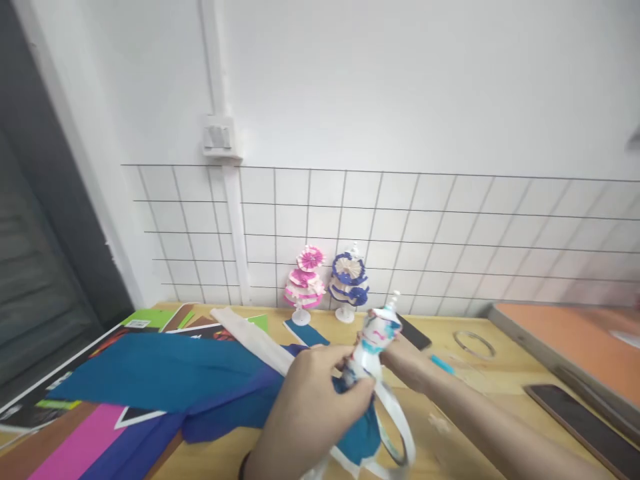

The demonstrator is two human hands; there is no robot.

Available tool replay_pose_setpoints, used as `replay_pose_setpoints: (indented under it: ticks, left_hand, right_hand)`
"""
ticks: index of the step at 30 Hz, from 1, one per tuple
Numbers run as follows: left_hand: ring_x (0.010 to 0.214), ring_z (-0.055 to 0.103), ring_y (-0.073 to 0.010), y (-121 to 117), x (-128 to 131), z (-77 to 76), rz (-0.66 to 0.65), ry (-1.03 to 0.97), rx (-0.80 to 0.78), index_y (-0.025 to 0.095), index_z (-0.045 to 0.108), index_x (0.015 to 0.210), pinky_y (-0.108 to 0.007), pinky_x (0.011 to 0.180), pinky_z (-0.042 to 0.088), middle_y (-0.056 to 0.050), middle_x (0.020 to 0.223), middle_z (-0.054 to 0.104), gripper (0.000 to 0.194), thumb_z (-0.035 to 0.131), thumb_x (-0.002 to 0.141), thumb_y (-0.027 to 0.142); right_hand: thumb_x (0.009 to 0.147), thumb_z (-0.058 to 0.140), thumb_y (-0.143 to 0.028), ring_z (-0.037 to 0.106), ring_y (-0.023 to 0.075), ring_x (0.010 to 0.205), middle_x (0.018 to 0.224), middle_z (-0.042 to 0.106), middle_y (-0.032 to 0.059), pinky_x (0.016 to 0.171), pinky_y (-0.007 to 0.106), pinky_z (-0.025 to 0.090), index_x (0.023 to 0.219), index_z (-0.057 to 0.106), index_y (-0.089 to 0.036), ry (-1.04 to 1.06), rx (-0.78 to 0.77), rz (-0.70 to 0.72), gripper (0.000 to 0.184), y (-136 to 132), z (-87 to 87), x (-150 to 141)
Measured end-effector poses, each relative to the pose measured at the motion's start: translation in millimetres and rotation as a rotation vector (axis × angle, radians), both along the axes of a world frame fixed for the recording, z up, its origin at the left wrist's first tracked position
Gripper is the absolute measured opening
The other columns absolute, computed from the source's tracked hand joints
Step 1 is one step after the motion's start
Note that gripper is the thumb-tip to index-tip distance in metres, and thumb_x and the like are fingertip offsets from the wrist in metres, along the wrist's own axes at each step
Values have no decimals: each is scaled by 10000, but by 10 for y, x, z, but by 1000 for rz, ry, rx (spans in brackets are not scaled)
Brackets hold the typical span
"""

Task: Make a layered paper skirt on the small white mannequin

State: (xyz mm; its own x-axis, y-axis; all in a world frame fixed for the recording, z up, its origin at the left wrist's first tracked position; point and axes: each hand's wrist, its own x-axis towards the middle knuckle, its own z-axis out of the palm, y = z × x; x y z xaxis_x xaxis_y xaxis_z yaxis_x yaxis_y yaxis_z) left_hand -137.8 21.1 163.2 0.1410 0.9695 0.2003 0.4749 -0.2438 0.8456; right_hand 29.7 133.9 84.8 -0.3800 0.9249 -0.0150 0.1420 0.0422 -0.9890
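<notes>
A small white mannequin figure [376,340] with teal and pink marks on its bodice stands tilted over the wooden table [480,407]. My left hand [313,407] is closed around its waist, where a blue paper skirt [365,433] hangs. My right hand [407,360] reaches in from the right and grips the figure's back, fingers mostly hidden behind it. A white paper strip or ring [400,433] loops down beneath the skirt.
Two finished paper-dress figures, one pink [305,283] and one blue [349,280], stand against the tiled wall. Sheets of blue [160,373], pink and green paper cover the table's left. A metal ring [473,345], a dark phone [585,427] and an orange board [575,340] lie right.
</notes>
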Motion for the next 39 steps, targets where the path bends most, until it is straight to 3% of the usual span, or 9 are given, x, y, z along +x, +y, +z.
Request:
replay_pose_setpoints:
  ticks: [5, 11, 14, 18, 27, 39]
  left_hand:
    - [794, 604, -182, 79, 97, -2, -70, -12, -102, 210, 675, 845, -232, 711, 435, 18, 835, 701, 193, 518, 735, 241]
    - [791, 596, -212, 120, 392, -104, -120, 54, -172, 175, 686, 774, -255, 703, 447, -7, 766, 691, 215, 517, 732, 301]
    - [769, 589, -221, 134, 557, -170, -76, 137, -209, 170, 684, 743, -273, 713, 445, -11, 740, 679, 222, 532, 714, 328]
    - [772, 588, -220, 165, 702, -258, -154, 140, -265, 161, 672, 782, -265, 697, 450, -22, 747, 671, 243, 512, 734, 337]
    - [805, 600, -217, 241, 775, -406, -122, 223, -250, 203, 666, 808, -240, 732, 453, -12, 788, 698, 224, 518, 721, 348]
    - [785, 608, -204, 305, 833, -460, -141, 169, -321, 193, 653, 806, -245, 720, 442, -7, 785, 698, 260, 456, 745, 352]
  right_hand:
    - [820, 513, -513, 560, 145, 674, 695, 620, 26, 674, 275, 427, 658, 525, -165, 156, -16, 48, 384, -718, 248, 394]
    - [703, 659, -519, 536, 123, 631, 658, 599, 0, 605, 230, 382, 721, 421, -195, 286, -107, 60, 402, -1075, 108, 605]
    - [661, 700, -504, 549, 119, 605, 670, 592, -6, 597, 229, 395, 712, 416, -196, 285, -117, 32, 422, -1127, 0, 730]
    - [659, 676, -533, 508, 115, 573, 590, 560, -13, 587, 227, 382, 669, 514, -172, 109, -92, -37, 396, -1156, -78, 905]
    - [607, 720, -492, 514, 93, 495, 539, 583, -17, 537, 212, 350, 627, 513, -172, 148, -290, -35, 382, -1124, -262, 1182]
    - [722, 638, -471, 501, 99, 523, 556, 551, -20, 569, 239, 391, 662, 515, -168, 78, -213, -16, 333, -955, -207, 1519]
